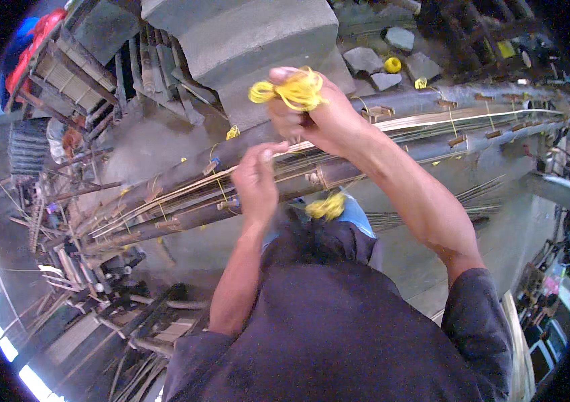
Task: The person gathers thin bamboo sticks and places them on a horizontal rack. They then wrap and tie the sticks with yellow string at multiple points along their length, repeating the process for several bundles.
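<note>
My right hand (298, 110) is closed round a looped bundle of yellow cord (300, 91), raised over the far pole. Below it and to the left, my left hand (258, 175) is curled, thumb and forefinger pinched at the long thin pale strips (425, 122). Whatever lies in that pinch is too small to make out. The strips run lengthwise between two long dark poles (194, 161), with yellow cords tied across at intervals. Another yellow cord bundle (326, 207) hangs in front of my lap, slightly blurred.
Concrete steps (251, 47) rise behind the far pole. Stone blocks (363, 60) and a yellow ball of cord (392, 65) lie to their right. A wooden rack (74, 74) stands at the far left. Loose sticks (144, 321) are piled at the lower left.
</note>
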Demonstrator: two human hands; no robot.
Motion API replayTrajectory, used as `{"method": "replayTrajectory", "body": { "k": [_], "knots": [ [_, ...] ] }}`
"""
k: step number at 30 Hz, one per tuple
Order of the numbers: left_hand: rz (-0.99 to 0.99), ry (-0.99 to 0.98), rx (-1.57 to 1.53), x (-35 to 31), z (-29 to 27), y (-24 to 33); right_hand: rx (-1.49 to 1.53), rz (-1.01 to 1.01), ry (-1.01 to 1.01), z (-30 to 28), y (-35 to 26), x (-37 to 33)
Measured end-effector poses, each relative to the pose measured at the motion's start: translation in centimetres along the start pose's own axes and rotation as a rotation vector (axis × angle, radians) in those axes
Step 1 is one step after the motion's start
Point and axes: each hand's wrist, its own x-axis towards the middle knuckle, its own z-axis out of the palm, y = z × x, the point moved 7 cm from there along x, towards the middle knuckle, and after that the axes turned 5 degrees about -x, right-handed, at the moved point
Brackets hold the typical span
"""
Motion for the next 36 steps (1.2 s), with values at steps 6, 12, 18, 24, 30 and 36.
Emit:
{"method": "replayTrajectory", "body": {
  "k": [6,12,18,24,30,36],
  "knots": [
    [0.078,-0.436,-0.258,4.9,1.7,3.4,-0.536,-0.134,-0.326,4.9,2.0,-7.8],
    [-0.341,-0.417,-0.333,13.6,5.3,-5.7,-1.124,-0.089,-0.241,3.5,16.4,-11.8],
    [-0.211,-0.568,-0.580,13.4,7.6,-5.9,-0.316,0.029,0.117,1.5,11.5,-10.6],
    [0.280,-0.666,-0.372,5.6,-0.9,4.5,-1.723,-0.009,0.860,-4.9,-2.1,-8.7],
    [0.288,-0.663,0.085,3.9,-3.5,6.3,-1.541,0.483,0.094,-1.3,6.5,-14.2],
    [0.318,-1.073,0.267,2.8,-1.1,7.4,-1.919,0.449,0.199,-2.9,1.3,-14.7]
  ]
}}
